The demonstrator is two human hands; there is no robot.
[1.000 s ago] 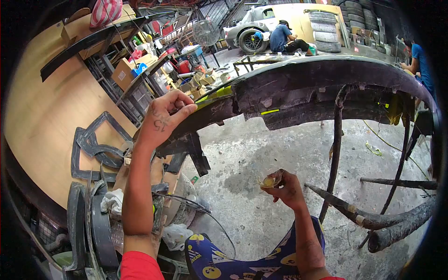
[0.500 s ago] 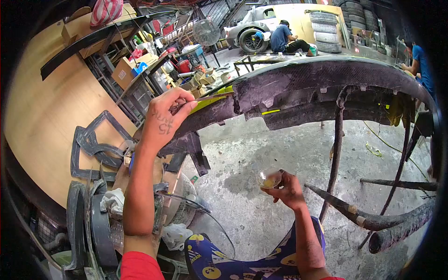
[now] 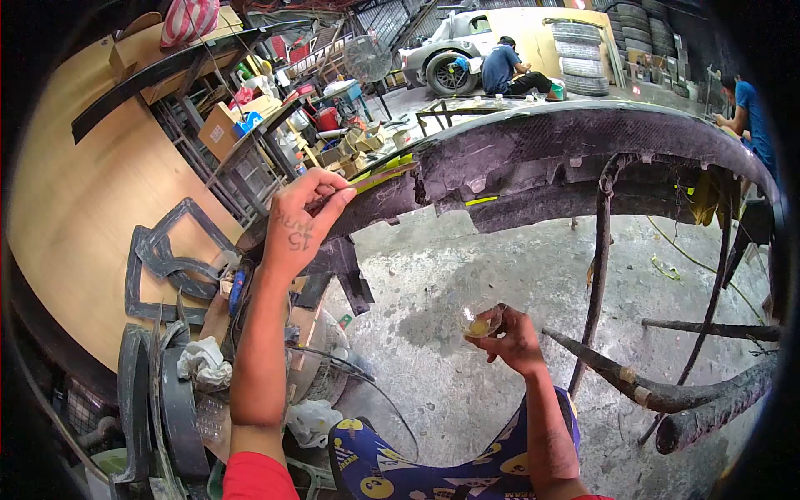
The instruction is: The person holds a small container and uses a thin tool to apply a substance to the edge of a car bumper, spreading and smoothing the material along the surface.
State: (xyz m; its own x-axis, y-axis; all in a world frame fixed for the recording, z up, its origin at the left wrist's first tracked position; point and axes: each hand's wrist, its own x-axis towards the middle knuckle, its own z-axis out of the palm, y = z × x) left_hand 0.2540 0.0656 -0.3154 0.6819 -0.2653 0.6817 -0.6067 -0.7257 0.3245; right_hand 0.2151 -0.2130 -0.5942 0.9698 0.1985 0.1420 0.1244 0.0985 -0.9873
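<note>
Between the thumb and fingers of my left hand is a thin flat stick. Its far tip lies right at a cracked, torn spot on the inner side of a long, dark, curved car bumper. Yellow strips show along the bumper near that tip. Lower down and to the right, my right hand is closed around a small clear cup, which contains some yellowish liquid. The cup is held over the concrete floor, apart from the bumper.
Bent dark poles prop the bumper on the right. A plywood panel, dark frames and a standing fan are at left. Two people work farther back, one seated by a car, one at the right edge.
My left hand has shifted slightly right and down, with the stick's tip still at the torn spot. My right hand and the cup stay nearly in place.
</note>
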